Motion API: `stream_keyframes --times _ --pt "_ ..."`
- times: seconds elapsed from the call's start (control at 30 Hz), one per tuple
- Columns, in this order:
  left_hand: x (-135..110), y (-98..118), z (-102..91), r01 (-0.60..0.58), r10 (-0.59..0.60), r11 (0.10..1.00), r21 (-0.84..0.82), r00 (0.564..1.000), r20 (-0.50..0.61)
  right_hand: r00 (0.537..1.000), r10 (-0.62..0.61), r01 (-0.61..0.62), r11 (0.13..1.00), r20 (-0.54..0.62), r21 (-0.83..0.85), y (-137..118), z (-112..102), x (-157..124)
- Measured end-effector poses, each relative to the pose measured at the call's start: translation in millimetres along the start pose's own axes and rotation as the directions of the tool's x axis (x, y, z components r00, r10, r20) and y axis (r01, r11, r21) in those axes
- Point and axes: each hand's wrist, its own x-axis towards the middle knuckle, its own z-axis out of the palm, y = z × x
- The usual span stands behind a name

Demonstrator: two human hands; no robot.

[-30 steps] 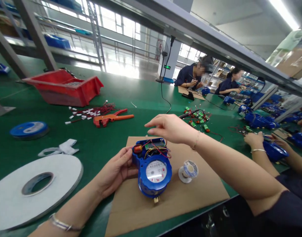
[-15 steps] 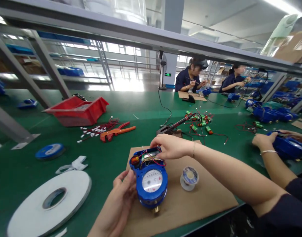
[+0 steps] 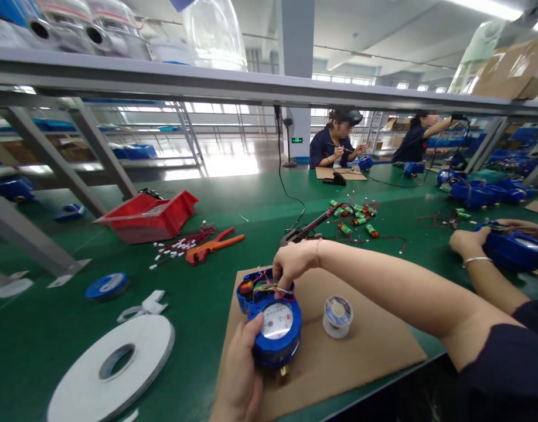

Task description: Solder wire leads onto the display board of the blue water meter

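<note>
A blue water meter (image 3: 276, 321) with a round white dial and a brass fitting rests on a brown cardboard sheet (image 3: 352, 369). My left hand (image 3: 241, 366) grips its lower left side, thumb beside the dial. The meter's upper box is uncovered, showing coloured wires (image 3: 264, 288) and an orange-wrapped part (image 3: 246, 287). Over the right side of this box, my right hand (image 3: 290, 264) is closed, fingers curled down among the wires. What its fingertips hold, if anything, is hidden. To the right of the meter stands a solder wire spool (image 3: 338, 316).
A soldering iron stand (image 3: 295, 235) is behind the cardboard. Left lie orange pliers (image 3: 214, 246), connector leads, a red bin (image 3: 150, 220), blue tape (image 3: 107, 286) and a large white roll (image 3: 141, 351). Green batteries (image 3: 357, 214) are scattered behind. At right, a co-worker's hands (image 3: 471, 246) hold another meter.
My left hand has shifted up along the meter, its thumb now at the dial's edge. My right hand has turned, its fingers now pointing down into the meter's box. The camera view has shifted.
</note>
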Motion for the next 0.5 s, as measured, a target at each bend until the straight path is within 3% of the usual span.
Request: stream_keyframes --times 0.17,0.27,0.4,0.47,0.5 --pt "4.7 10.4 4.2 -0.192 0.199 0.961 0.199 0.98 -0.014 0.97 0.174 -0.174 0.985 -0.17 0.016 1.4 6.4 -26.8" --pt "9.5 18.8 2.5 -0.289 0.344 0.861 0.418 0.937 -0.061 0.936 0.273 -0.259 0.962 -0.22 0.093 10.7 11.0 -43.8" --pt "15.0 21.7 4.7 -0.352 0.562 0.592 0.725 0.825 -0.059 0.914 0.318 -0.278 0.943 -0.251 0.184 20.2 20.7 -65.2" --pt "15.8 21.5 9.3 -0.368 0.645 0.428 0.826 0.764 0.006 0.859 0.378 -0.317 0.922 -0.344 0.222 20.7 30.7 -75.7" --pt "15.8 21.7 12.3 -0.371 0.676 0.346 0.862 0.735 0.045 0.808 0.419 -0.349 0.907 -0.414 0.238 20.1 37.9 -80.6"
